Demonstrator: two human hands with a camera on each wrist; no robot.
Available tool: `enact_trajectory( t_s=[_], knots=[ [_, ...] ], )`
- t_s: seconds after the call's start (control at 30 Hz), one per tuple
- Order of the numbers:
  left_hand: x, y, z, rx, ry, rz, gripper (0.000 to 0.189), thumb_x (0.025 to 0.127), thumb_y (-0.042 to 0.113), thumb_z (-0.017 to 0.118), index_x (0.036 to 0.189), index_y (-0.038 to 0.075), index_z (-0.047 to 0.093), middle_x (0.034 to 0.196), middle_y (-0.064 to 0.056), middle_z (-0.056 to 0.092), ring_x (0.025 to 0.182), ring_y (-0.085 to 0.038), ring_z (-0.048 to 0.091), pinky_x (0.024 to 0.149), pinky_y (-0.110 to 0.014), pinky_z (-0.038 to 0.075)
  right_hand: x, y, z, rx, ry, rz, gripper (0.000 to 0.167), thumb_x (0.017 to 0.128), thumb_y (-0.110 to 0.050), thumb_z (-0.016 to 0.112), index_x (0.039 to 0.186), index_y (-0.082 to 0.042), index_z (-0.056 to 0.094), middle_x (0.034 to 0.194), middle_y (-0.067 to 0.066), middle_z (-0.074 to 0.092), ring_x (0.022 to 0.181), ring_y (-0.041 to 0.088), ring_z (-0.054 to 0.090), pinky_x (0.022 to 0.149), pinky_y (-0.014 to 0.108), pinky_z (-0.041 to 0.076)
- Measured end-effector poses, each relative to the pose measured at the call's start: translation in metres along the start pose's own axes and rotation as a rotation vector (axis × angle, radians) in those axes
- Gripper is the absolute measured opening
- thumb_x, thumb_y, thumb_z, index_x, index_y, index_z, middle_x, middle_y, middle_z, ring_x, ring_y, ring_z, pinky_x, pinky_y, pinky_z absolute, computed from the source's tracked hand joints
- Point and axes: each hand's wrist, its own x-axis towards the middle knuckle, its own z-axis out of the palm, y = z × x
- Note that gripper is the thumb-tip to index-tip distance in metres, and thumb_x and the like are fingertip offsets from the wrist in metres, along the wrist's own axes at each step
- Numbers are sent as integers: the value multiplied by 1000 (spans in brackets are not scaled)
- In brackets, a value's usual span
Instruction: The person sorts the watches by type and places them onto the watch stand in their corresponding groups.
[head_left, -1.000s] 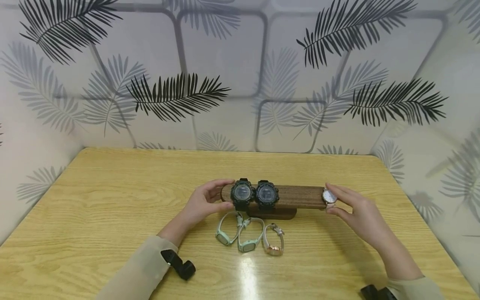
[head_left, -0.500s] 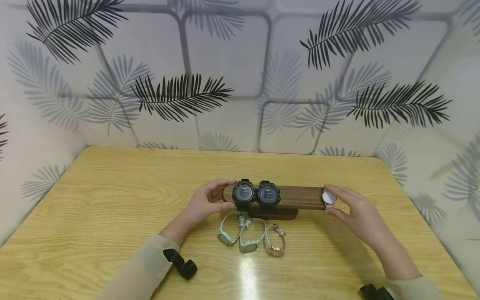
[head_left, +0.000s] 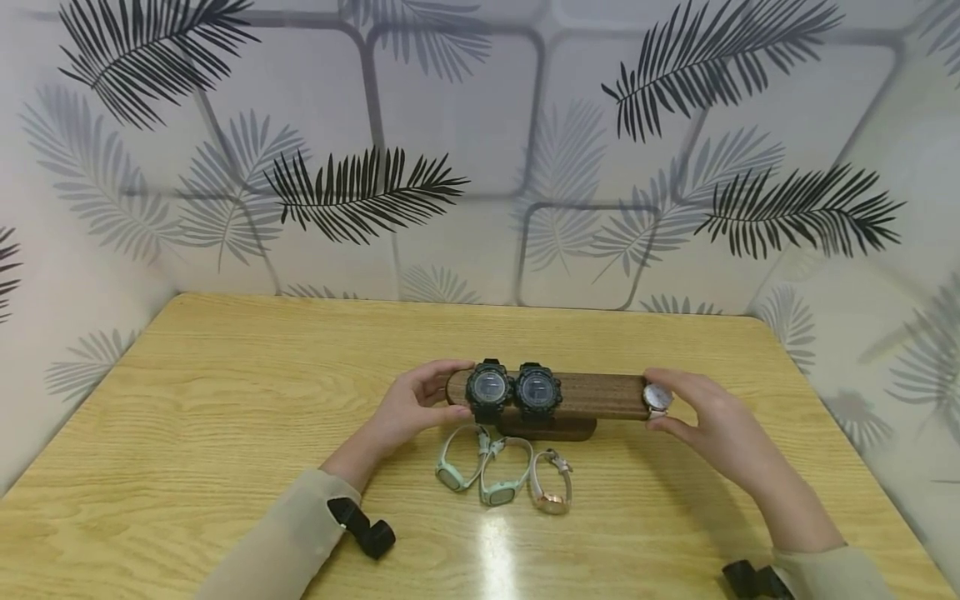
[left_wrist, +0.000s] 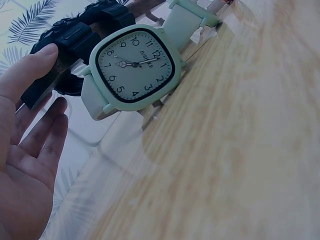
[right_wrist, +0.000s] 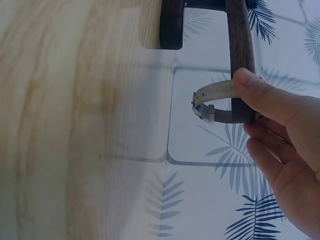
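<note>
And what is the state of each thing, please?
Wooden stand: upright
Left black watch: strapped on stand
Right black watch: strapped on stand
White watch: looped round stand's end
Left mint watch: off stand, looped
Right mint watch: off stand, looped
Rose-gold watch: off stand, looped
Left hand: holding left black watch
Right hand: pinching white watch

Left wrist view: mint-green watch (left_wrist: 135,72) bears hour numerals 1 to 12, all legible, plus a word reading JUS, then KE, middle letters obscured. Head view: faces of outer black watch (head_left: 490,387), inner black watch (head_left: 537,391) and white-dialled watch (head_left: 657,397) illegible
</note>
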Motion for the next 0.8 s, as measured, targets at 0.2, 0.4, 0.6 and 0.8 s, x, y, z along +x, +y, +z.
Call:
enact_trajectory(
  t_s=[0.2,0.4,0.6,0.8],
  knots=[
    [1,1,0,5,4,-6,58,80,2,77,133,8,55,133,-8,55,119,-23,54,101,-37,43,5,-1,-7,70,-204,206,72,72,-16,83,131,8,51,120,26,60,103,41,60,85,53,49],
    [0,0,0,-13,2,-3,58,79,1,77,132,7,56,132,-9,55,119,-24,54,101,-37,43,9,-2,-6,40,-274,236,70,76,-19,79,132,9,49,122,29,57,107,45,57,88,56,46],
    [1,0,0,-21,8,-13,58,79,1,77,132,7,56,132,-9,56,118,-24,55,100,-37,43,14,-8,0,0,-191,108,68,69,-15,84,128,5,55,116,23,62,105,41,58,88,53,48],
    [1,1,0,-22,4,-16,58,79,3,78,132,8,56,131,-9,56,117,-25,55,99,-37,44,24,-10,10,-7,-165,32,66,65,-20,88,120,3,58,110,18,64,102,37,59,88,51,48]
  ],
)
